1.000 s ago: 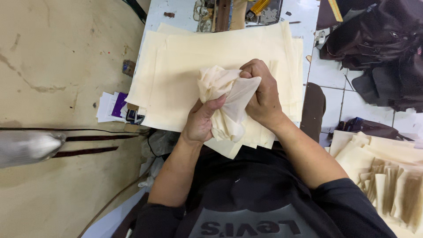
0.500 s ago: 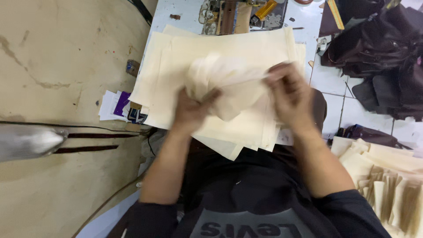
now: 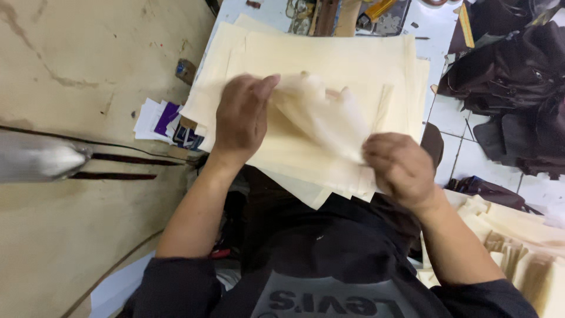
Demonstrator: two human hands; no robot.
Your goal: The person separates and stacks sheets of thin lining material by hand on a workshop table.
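Over cream stack (image 3: 329, 56), hands (image 3: 241, 118) (image 3: 397, 168) stretching sheet (image 3: 318, 118)

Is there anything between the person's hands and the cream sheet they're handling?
Nothing visible. The left hand and right hand both grip the thin cream sheet directly, holding it spread above the stack of cream sheets.

Tan worktable (image 3: 88, 70), cream sheet stack (image 3: 329, 65), small paper cards (image 3: 162, 121)

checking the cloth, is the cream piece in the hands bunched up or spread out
Mostly spread out: the cream cloth piece is stretched between the left hand and the right hand above the stack of cream sheets; motion blur hides finer folds.
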